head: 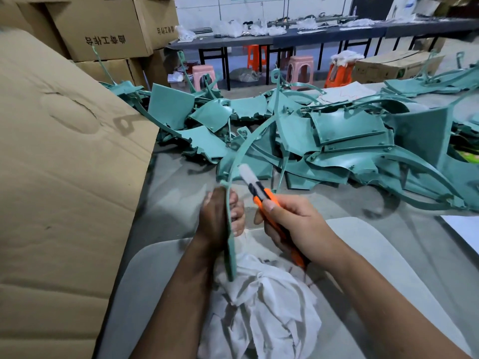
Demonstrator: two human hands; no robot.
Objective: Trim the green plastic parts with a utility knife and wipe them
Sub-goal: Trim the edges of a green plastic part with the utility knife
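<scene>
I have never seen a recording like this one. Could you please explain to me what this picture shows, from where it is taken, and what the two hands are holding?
There is no machine here. A person works with two bare hands, and the one picture comes from a camera worn on the head, looking forward and down.

The left hand grips a long, thin, curved green strip, which rises up and away from it. The right hand holds an orange utility knife, with the tip pointing toward the strip; the tip is blurred, so I cannot tell whether it touches. A crumpled white cloth lies just below the hands.

On the grey table beyond lies a big pile of green parts. A large cardboard box stands at the left, with more boxes behind it. Far back are stools and long tables.
</scene>
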